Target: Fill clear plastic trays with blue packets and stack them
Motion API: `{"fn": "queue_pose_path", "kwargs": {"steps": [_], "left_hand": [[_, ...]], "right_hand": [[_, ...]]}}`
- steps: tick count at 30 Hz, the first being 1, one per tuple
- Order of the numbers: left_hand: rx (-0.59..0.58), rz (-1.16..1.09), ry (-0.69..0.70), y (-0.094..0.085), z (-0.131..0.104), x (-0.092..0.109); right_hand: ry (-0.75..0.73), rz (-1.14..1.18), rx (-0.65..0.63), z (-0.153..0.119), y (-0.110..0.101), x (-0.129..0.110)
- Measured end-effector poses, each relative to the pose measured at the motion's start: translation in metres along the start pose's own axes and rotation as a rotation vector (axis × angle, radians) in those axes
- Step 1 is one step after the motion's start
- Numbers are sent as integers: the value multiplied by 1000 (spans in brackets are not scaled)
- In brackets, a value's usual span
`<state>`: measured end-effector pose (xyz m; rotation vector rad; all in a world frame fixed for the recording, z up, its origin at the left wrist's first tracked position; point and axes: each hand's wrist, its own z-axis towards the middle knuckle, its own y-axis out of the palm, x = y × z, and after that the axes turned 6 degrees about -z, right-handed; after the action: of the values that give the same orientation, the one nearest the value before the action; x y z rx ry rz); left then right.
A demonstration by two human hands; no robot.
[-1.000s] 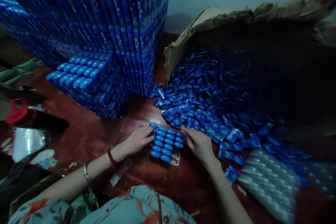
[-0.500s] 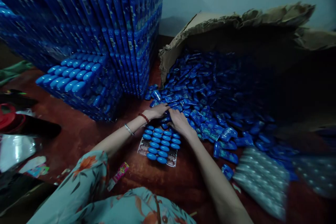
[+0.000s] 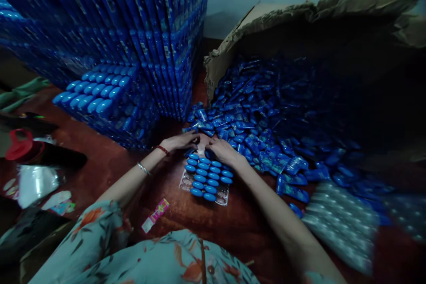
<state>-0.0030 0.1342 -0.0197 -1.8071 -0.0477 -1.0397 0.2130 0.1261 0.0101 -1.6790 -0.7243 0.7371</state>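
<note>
A clear plastic tray (image 3: 185, 183) lies on the red-brown floor in front of me, with several blue capped items (image 3: 207, 174) standing in its rows. My left hand (image 3: 181, 140) and my right hand (image 3: 222, 149) meet at the tray's far edge, fingers curled among the loose blue packets (image 3: 253, 128). What the fingers hold is hidden in the dim light. A red bead bracelet and a metal bangle ring my left wrist.
A torn cardboard box (image 3: 299, 22) at the right spills the blue packets. Tall stacks of filled trays (image 3: 133, 31) stand at the left, with a lower stack (image 3: 100, 93) in front. Empty clear trays (image 3: 339, 226) lie at the right. A red-lidded bottle (image 3: 20, 148) and scraps lie at the left.
Both hands first reached from the tray's sides up into the packet pile, then drew back a little to the tray's far edge. The view shifted slightly.
</note>
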Motion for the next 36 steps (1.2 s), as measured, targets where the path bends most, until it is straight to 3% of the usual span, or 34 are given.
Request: {"fn": "queue_pose_path", "kwargs": {"steps": [5, 8, 11, 14, 16, 18, 21, 24, 27, 29, 32, 36], "left_hand": [[27, -129, -10, -3, -62, -6], [138, -169, -103, 9, -98, -5], [326, -156, -209, 26, -127, -4], [390, -156, -269, 43, -140, -3], [388, -153, -296, 51, -140, -1], [374, -163, -301, 54, -138, 4], [394, -264, -276, 51, -134, 15], [563, -431, -289, 46, -134, 34], [777, -499, -272, 51, -133, 56], [838, -458, -216, 60, -129, 68], [805, -363, -74, 77, -121, 76], [666, -198, 91, 92, -120, 72]], "right_hand": [[19, 59, 42, -5, -2, 13], [156, 261, 276, -42, 2, 24], [403, 491, 535, -97, 17, 23], [633, 742, 644, -145, 42, 0], [706, 924, 666, -163, 58, -23], [701, 950, 714, -168, 71, -48], [565, 712, 786, -159, 84, -71], [364, 440, 725, -150, 85, -74], [252, 220, 564, -148, 75, -69], [187, 107, 447, -147, 66, -66], [157, 7, 372, -143, 57, -66], [128, -4, 381, -139, 54, -66]]}}
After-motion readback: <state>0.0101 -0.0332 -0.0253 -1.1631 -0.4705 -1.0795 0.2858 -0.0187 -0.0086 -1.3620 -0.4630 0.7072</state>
